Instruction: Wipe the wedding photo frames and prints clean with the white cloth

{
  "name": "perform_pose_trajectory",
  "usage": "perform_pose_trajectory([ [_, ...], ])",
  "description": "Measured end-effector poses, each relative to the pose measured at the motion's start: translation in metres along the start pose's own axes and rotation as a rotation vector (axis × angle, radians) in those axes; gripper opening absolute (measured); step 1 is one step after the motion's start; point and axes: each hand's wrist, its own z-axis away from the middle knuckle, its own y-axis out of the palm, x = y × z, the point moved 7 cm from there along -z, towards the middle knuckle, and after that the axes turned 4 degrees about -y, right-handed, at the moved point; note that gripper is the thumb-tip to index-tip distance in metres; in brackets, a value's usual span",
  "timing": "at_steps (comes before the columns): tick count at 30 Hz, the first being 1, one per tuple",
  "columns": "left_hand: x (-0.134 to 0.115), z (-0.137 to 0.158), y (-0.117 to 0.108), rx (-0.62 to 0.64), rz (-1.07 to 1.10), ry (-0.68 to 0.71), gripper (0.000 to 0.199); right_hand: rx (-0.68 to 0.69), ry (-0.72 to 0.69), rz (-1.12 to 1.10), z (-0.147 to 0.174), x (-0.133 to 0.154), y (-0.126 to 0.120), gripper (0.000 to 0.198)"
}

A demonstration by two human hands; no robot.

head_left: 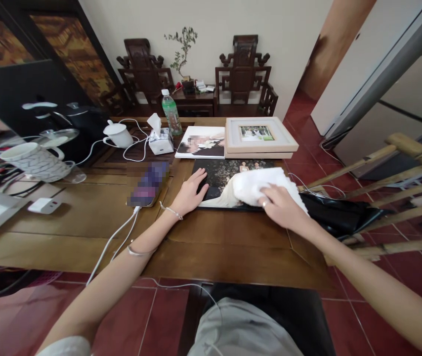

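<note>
A dark photo panel [214, 173], printed with people in pale dress, lies flat on the wooden table in front of me. My left hand [190, 192] rests at its left edge, fingers spread, with nothing in it. On the right part of the panel, my right hand [279, 205] grips a white fluffy towel [263, 183], pressing it against the printed surface. The towel covers much of the panel's right side. Behind the panel are a white photo book [199, 143] and a pale wooden picture frame box [288, 141].
Left of my left hand lies a phone [147, 185] with a white cable. Farther back stand a tissue box [161, 142], a green-labelled bottle [171, 113] and a lidded white cup [117, 134]. A patterned mug [35, 160] and a charger [44, 205] are at left; a bamboo chair [385, 193] stands right.
</note>
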Motion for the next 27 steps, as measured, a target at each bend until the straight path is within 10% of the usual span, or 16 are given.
perform_pose_trajectory([
  [7,0.001,0.0,0.001,-0.005,0.009,-0.012,0.044,0.097,-0.092,-0.1,0.027,0.043,0.009,0.02],
  [19,0.002,0.0,0.001,0.032,0.011,-0.031,0.045,-0.083,-0.017,-0.042,-0.114,0.001,0.017,0.023],
  [27,0.0,0.001,0.001,0.018,0.013,-0.024,0.044,-0.044,-0.028,-0.029,-0.049,0.022,0.021,0.024],
])
